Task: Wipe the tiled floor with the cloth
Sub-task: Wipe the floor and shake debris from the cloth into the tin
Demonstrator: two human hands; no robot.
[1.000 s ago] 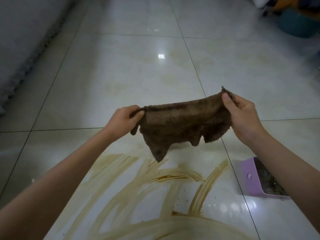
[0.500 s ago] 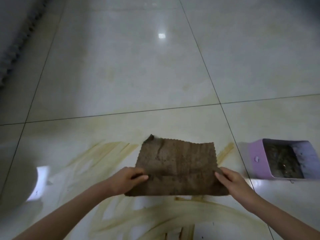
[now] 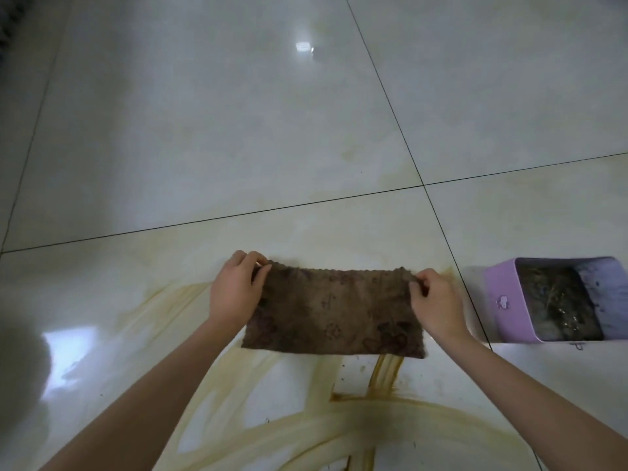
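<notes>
At the far left a dark, blurred edge (image 3: 8, 18) is cut off by the frame, too little of it showing to say what it is. On the glossy tiled floor (image 3: 204, 130), the left hand (image 3: 234, 294) pinches the far left corner of the cloth (image 3: 333, 314) between thumb and curled fingers. The brown cloth lies spread as a rectangle over yellow-brown streaks (image 3: 384, 372). It carries faint flower-like prints, and its far edge is scalloped. Whether that far edge is lifted off the tile cannot be told. The right hand (image 3: 435, 307) pinches the far right corner in the same way. Just right of it stands an open purple box (image 3: 503, 300) with a small pale emblem on its side, too small to read. Its dark contents are hard to make out.
</notes>
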